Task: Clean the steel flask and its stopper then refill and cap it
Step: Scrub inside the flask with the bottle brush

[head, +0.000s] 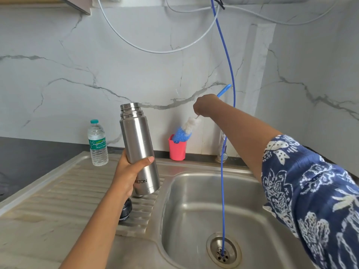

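The white marble wall (116,65) has grey lines on it. Under it sits a grey steel sink (194,191) with a ribbed draining board (77,191) on its left side. The left hand (128,171) is wrapped round the lower half of a tall shiny steel flask (138,144) and holds it up above the draining board. The flask leans a little to the left, and its top is open with no cap on. A black round stopper (125,210) lies on the draining board, partly hidden under the left wrist. The right hand (206,105) reaches out to the wall and is closed tight round the blue handle of a long bottle brush with blue and white bristles (186,129). The blue end of the brush is at the mouth of a small pink plastic cup (177,150) behind the sink. A clear plastic water bottle with a green cap (97,144) stands left of the flask. A thin blue tube (223,191) hangs down into the sink drain (212,247).
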Tool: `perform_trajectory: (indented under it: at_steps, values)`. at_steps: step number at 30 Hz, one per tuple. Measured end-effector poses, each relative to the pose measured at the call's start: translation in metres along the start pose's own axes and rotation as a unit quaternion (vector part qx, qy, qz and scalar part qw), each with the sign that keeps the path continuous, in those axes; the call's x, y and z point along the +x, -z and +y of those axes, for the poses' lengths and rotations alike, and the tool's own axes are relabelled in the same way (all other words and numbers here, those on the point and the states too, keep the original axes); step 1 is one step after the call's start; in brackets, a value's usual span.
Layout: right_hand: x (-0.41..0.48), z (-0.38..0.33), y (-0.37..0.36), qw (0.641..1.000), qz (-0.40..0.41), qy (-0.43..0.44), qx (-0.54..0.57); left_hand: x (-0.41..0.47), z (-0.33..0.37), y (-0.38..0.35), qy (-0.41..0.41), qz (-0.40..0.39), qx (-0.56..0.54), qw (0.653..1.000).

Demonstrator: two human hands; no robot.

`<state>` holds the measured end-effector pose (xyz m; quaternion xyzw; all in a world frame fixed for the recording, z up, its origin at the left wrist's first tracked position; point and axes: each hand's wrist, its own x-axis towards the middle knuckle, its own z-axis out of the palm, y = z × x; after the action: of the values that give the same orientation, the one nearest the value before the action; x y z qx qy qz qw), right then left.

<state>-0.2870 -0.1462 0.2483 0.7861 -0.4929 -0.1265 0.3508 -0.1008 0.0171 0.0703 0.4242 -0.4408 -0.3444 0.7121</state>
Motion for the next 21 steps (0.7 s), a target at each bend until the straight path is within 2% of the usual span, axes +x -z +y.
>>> perform_trajectory:
  at_steps: [13,21]
  values:
    - [-0.038,0.044,0.021,0.999,0.032,-0.032,0.02,-0.009,-0.001,-0.011,0.031,-0.026,-0.015,0.999]
    - [-0.082,0.068,0.006,0.987,0.08,-0.084,0.111,-0.017,-0.003,-0.018,0.1,-0.048,-0.006,0.994]
